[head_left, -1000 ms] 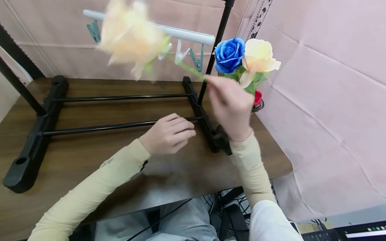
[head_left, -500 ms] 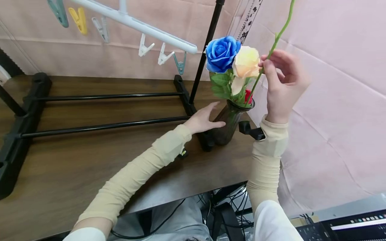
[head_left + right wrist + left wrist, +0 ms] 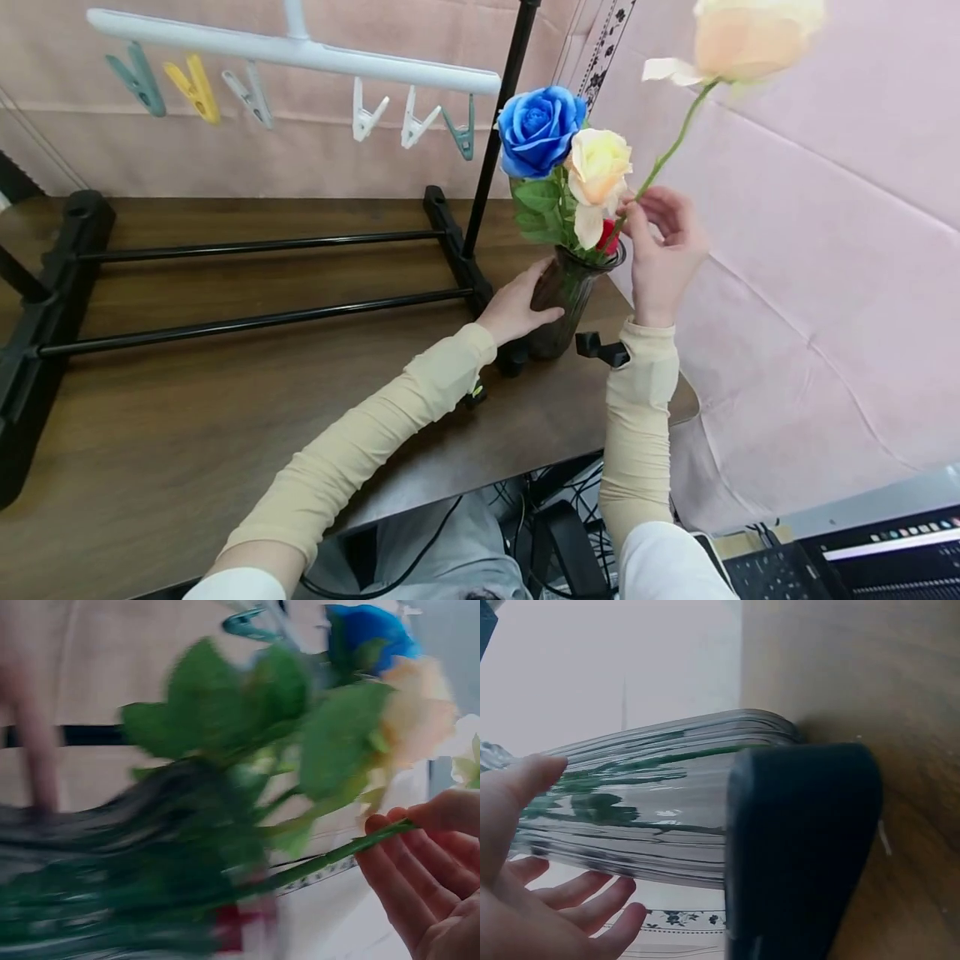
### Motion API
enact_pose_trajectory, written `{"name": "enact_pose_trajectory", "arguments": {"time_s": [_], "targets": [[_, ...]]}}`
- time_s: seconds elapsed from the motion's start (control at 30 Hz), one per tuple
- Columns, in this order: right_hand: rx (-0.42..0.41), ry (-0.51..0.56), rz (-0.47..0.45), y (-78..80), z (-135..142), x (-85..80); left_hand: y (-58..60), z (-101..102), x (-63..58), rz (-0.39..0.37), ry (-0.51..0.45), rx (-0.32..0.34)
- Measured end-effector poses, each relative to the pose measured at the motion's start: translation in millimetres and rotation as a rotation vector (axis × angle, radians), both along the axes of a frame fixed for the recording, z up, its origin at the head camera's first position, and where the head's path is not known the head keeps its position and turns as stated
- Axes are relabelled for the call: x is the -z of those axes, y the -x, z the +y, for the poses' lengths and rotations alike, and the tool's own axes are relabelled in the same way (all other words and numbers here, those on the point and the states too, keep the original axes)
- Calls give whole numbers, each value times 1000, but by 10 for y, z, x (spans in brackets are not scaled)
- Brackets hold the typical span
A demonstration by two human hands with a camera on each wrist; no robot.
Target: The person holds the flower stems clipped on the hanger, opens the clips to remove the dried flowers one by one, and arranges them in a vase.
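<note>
My right hand [image 3: 667, 246] pinches the green stem [image 3: 322, 860] of a peach-cream artificial rose [image 3: 757, 37], whose bloom stands high at the upper right. The stem's lower part runs into the mouth of a dark, see-through ribbed vase [image 3: 564, 300]. Around the vase's left side curves my left hand [image 3: 517, 307], with the thumb on one side and the fingers on the other. A blue rose [image 3: 540, 133], another cream rose [image 3: 597, 167] and a red flower [image 3: 609, 237] are in the vase. In the left wrist view, green stems [image 3: 600, 806] show through the glass.
A black rack base [image 3: 457, 250] with crossbars [image 3: 255, 319] stands on the wooden table [image 3: 225, 417], its foot beside the vase. Above hangs a pale blue hanger bar [image 3: 300, 54] with several clothespins [image 3: 197, 90]. Pink cloth surrounds the table; a laptop [image 3: 780, 571] is at the lower right.
The cream rose has swung from the left over to the vase, and its stem has lowered into it with my right hand. My left hand has moved right onto the vase.
</note>
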State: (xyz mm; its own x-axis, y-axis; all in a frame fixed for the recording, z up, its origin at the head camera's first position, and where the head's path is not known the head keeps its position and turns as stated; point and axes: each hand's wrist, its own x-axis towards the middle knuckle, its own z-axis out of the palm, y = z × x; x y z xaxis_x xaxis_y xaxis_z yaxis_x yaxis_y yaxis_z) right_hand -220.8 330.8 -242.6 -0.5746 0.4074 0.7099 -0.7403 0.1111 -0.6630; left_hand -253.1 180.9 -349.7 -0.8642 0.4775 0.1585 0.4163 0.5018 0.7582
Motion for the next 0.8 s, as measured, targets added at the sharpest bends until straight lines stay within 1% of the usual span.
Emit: {"name": "enact_pose_trajectory", "arguments": {"time_s": [0.07,0.13,0.2,0.3,0.37,0.43,0.53,0.63,0.73,0.8], "targets": [[52,-47,-26,28,-7,70,-2,-7,11,10,6,-19],[138,-112,-42,53,-10,127,6,-11,21,24,14,-40],[213,-160,-82,62,-19,183,19,-17,24,36,20,-60],[308,-235,-131,82,-28,322,36,-25,32,51,38,-85],[342,-285,-131,96,-38,428,36,-25,36,54,54,-95],[374,-323,-108,113,-43,521,29,-19,38,52,73,-101],[415,-363,-80,111,-23,602,1,6,26,42,93,-89],[428,-370,-94,73,16,670,-35,-17,6,23,107,-52],[449,-360,-104,-22,50,739,-96,-113,-17,10,133,-12],[494,-332,-98,-110,58,791,-143,-221,-35,36,153,0]]}}
